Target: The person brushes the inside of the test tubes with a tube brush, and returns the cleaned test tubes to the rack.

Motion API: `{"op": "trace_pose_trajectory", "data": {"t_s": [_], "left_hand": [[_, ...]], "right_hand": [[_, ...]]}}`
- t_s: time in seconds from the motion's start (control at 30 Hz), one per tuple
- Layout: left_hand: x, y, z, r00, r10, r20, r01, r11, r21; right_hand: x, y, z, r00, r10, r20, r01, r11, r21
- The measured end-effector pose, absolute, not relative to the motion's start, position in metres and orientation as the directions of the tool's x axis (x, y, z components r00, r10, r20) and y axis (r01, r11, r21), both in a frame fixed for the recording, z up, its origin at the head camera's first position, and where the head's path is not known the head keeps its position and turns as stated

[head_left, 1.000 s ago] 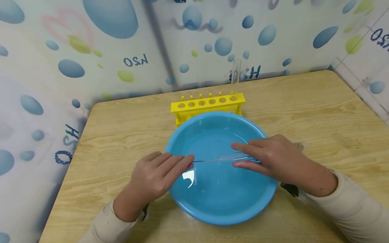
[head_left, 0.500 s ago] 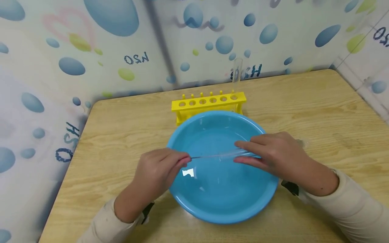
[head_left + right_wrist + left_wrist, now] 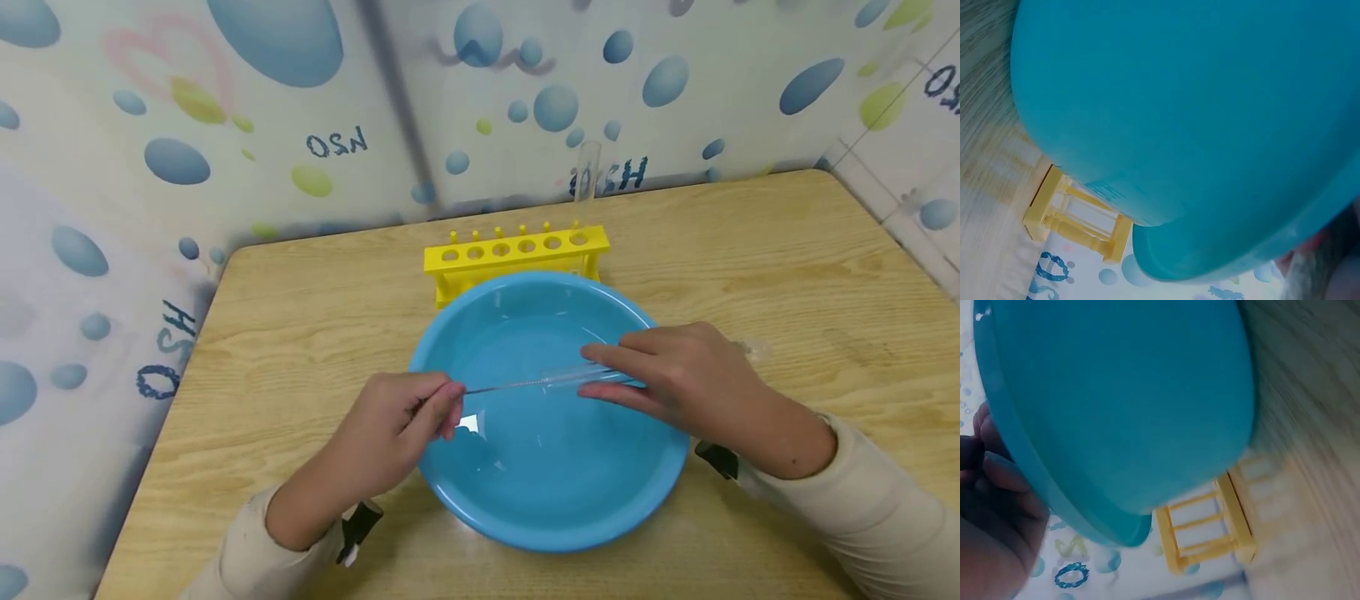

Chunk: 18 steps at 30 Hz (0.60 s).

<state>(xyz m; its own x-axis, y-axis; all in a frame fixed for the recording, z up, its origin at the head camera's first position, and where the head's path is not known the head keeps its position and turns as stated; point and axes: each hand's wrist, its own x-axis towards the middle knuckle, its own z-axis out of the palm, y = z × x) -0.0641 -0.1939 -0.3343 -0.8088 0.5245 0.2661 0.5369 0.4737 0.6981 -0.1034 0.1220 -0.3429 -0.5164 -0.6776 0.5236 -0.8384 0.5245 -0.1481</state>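
A: Status on the tube job?

B: Mid-scrub, I'd say. Test tube (image 3: 562, 377) is held over the blue basin (image 3: 547, 540), lying crosswise. Exact tilt: can't judge from above.

A: Brush in?

B: Partly. Wire brush (image 3: 498, 387) enters the tube mouth; a length of stem shows bare between mouth and fingertips. A dark line runs on inside toward the far end. Bristles too fine to make out.

A: Hands?

B: Left hand (image 3: 397, 425) pinches the wire stem, thumb against bent fingers. Right hand (image 3: 675, 375) grips the tube between thumb and fingers, near the end away from the brush. Wrist views are mostly basin wall, no tube visible there.

A: Done so far?

B: Brush is in, tube is held. Reflections in the basin suggest water; depth unclear. Can't confirm the glass is clean.

A: Other tubes?

B: One, second tube (image 3: 587, 179), upright in the end hole of the yellow rack (image 3: 517, 247), right side, behind the basin on the worktop (image 3: 315, 317). Washed or waiting: can't tell.

A: Left to do?

B: My read: finish brushing, pull the brush, probably rinse, then rack it. None of that shows as done yet. Call it halfway on this tube, low confidence.
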Motion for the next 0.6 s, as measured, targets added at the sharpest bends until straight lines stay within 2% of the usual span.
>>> {"op": "trace_pose_trajectory", "data": {"t_s": [0.07, 0.17, 0.27, 0.4, 0.5, 0.6], "left_hand": [[-0.067, -0.194, -0.336, -0.719, 0.579, 0.384, 0.679, 0.47, 0.564], [-0.071, -0.195, -0.338, -0.525, 0.647, 0.554, 0.845, 0.474, 0.247], [-0.073, -0.196, -0.336, -0.386, 0.686, 0.617, 0.877, 0.481, 0.014], [-0.073, -0.197, -0.333, -0.227, 0.71, 0.667, 0.874, 0.451, -0.182], [-0.073, -0.196, -0.331, -0.174, 0.704, 0.688, 0.868, 0.44, -0.23], [-0.074, -0.195, -0.331, -0.213, 0.679, 0.702, 0.885, 0.438, -0.156]], "right_hand": [[-0.103, 0.124, -0.341, -0.554, -0.694, 0.46, -0.828, 0.514, -0.223], [-0.104, 0.127, -0.339, -0.608, -0.728, 0.317, -0.786, 0.494, -0.373], [-0.106, 0.13, -0.335, -0.627, -0.757, 0.181, -0.724, 0.481, -0.494], [-0.109, 0.133, -0.331, -0.615, -0.788, 0.034, -0.627, 0.462, -0.627], [-0.109, 0.135, -0.329, -0.601, -0.799, 0.0, -0.596, 0.449, -0.666], [-0.108, 0.135, -0.329, -0.608, -0.789, 0.091, -0.659, 0.437, -0.612]]}}
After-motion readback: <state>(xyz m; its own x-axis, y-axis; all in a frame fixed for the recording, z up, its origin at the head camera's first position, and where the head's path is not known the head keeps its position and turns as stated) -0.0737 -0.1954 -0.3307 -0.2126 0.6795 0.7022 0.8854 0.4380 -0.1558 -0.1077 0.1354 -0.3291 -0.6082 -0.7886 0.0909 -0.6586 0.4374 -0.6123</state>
